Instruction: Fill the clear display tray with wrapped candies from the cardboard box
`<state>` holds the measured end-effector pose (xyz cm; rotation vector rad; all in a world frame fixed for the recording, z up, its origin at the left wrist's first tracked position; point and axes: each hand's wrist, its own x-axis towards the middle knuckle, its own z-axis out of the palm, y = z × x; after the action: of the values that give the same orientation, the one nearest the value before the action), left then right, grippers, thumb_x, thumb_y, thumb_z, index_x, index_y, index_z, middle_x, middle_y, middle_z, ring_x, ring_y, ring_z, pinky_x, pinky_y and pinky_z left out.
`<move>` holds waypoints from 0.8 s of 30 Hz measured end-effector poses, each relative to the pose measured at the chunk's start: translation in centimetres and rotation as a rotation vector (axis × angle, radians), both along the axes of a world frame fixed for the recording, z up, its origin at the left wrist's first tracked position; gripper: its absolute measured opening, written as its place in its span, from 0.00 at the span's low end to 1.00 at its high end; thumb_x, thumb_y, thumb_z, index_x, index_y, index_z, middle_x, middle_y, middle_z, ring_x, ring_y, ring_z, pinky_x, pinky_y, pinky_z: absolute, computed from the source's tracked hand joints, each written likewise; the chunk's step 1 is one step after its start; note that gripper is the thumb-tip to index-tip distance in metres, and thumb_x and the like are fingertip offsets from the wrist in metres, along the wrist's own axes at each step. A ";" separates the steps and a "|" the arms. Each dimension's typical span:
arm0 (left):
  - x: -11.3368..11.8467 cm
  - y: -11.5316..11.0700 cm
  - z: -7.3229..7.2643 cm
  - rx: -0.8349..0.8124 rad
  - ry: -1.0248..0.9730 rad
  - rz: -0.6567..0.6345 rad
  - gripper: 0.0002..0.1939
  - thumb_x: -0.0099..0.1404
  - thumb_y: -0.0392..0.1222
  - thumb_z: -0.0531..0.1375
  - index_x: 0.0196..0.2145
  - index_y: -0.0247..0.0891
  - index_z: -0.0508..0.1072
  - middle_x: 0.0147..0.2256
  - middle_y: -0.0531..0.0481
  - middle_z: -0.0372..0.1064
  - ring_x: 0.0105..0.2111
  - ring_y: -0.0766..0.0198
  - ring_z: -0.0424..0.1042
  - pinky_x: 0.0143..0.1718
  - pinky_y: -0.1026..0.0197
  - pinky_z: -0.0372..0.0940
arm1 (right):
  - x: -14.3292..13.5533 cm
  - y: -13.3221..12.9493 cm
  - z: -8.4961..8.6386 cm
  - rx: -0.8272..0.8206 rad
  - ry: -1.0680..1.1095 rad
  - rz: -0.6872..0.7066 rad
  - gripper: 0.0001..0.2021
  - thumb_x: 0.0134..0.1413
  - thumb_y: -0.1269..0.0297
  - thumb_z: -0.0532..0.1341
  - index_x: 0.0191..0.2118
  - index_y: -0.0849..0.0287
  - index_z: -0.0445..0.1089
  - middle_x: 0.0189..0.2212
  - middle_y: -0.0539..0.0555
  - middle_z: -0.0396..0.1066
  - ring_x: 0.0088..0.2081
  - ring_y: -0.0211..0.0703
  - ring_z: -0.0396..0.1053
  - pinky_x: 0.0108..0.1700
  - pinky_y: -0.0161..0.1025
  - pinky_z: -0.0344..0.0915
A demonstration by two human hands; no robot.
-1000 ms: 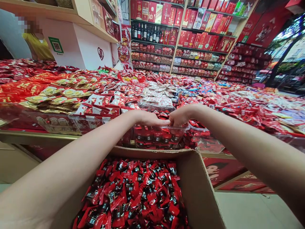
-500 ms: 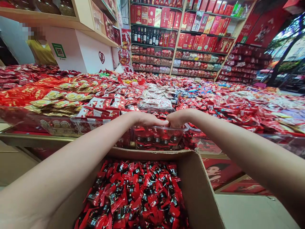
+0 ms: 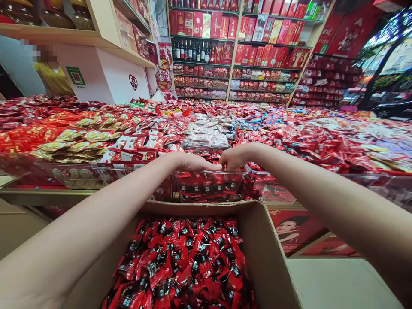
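My left hand (image 3: 200,163) reaches over the front rim of a clear plastic bin (image 3: 180,176), palm down, its thumb stretched along the rim and its fingers lying flat inside. Beside it my right hand (image 3: 235,157) bends down into the same bin with curled fingers; whatever is in them is hidden. The two hands nearly touch at the thumbs. Red and black wrapped candies (image 3: 207,188) show through the bin's front wall. Just below stands an open cardboard box (image 3: 273,240) holding many candies in similar red and black wrappers (image 3: 183,262).
Bins of gold packets (image 3: 75,143), red and white packets (image 3: 133,150) and white packets (image 3: 207,128) crowd the display. Shelves (image 3: 236,51) with boxes and bottles rise behind. A person in yellow (image 3: 53,79) is at the far left, beside a white counter block (image 3: 117,71).
The view has shifted slightly, so the bin and hands sit a little further left. My hands stay in the bin, with little visible movement against it.
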<state>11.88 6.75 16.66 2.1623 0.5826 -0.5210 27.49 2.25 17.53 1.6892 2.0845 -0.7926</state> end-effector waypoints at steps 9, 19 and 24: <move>0.1 0.0 0.0 -0.008 -0.031 0.007 0.27 0.58 0.61 0.44 0.46 0.45 0.68 0.46 0.49 0.66 0.45 0.56 0.63 0.47 0.55 0.54 | -0.3 0.6 0.3 -0.099 0.026 -0.045 0.23 0.38 0.63 0.63 0.44 0.61 0.64 0.25 0.50 0.70 0.25 0.38 0.67 0.25 0.32 0.61; 0.0 0.2 -0.1 -0.023 -0.034 -0.001 0.25 0.58 0.59 0.46 0.44 0.44 0.69 0.46 0.49 0.66 0.46 0.56 0.62 0.47 0.57 0.54 | -0.7 0.4 -0.1 -0.059 -0.009 -0.069 0.22 0.34 0.58 0.65 0.38 0.64 0.68 0.24 0.51 0.69 0.26 0.39 0.67 0.25 0.33 0.61; -0.1 -0.1 -0.1 0.000 -0.057 0.020 0.25 0.58 0.59 0.47 0.44 0.43 0.69 0.47 0.48 0.66 0.46 0.56 0.62 0.47 0.57 0.55 | -0.6 0.4 -0.3 -0.064 0.001 -0.072 0.22 0.33 0.56 0.65 0.38 0.62 0.68 0.23 0.50 0.69 0.25 0.39 0.67 0.26 0.34 0.62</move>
<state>11.82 6.69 16.60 2.1613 0.5725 -0.4468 26.89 2.64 17.21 1.7375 1.9873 -0.8733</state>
